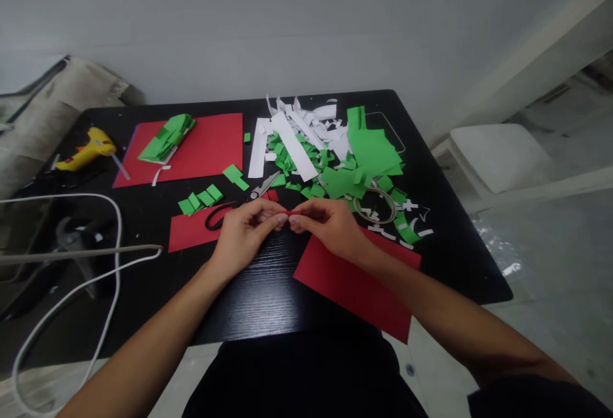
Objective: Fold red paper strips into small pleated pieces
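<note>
Black tabletop (268, 290) spreads under both forearms, which reach in from the near edge and meet at its middle. Left hand (245, 228) and right hand (331, 226) face each other with fingers curled, each pinching an end of a small red paper piece (293, 213) held just above the table. Scissors (262, 187) lie just behind the hands, and a red sheet (354, 287) lies under the right wrist.

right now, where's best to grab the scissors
By the black handle loops, coming from the near left. The scissors lie flat with blades pointing away toward the green scraps, and the loops sit beside the left hand, which pinches a red strip with the right hand.
</note>
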Demonstrator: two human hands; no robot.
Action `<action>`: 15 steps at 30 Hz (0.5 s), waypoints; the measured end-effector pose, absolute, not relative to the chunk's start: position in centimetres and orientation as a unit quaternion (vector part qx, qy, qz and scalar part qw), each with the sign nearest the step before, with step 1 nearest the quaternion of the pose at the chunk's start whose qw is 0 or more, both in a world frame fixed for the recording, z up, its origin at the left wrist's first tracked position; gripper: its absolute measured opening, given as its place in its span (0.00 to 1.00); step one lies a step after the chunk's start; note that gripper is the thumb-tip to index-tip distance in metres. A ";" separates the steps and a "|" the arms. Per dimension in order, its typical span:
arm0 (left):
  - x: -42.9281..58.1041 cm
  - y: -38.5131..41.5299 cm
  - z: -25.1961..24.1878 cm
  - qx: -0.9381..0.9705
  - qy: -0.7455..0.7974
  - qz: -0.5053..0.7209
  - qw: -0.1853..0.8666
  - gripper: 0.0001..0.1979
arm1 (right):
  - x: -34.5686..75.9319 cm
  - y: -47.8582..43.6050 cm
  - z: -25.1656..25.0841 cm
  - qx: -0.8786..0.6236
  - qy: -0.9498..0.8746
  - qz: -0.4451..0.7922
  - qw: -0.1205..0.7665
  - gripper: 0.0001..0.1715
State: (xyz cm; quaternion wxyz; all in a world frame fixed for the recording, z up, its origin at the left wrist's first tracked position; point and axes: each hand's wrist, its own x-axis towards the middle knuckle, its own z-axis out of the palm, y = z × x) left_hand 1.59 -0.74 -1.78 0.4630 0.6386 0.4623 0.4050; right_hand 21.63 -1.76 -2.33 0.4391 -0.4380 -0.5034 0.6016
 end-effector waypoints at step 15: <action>1.8 -1.0 -2.0 0.643 0.449 0.384 0.487 0.07 | 21.6 -1.7 -2.3 -0.447 -0.538 0.599 0.391 0.20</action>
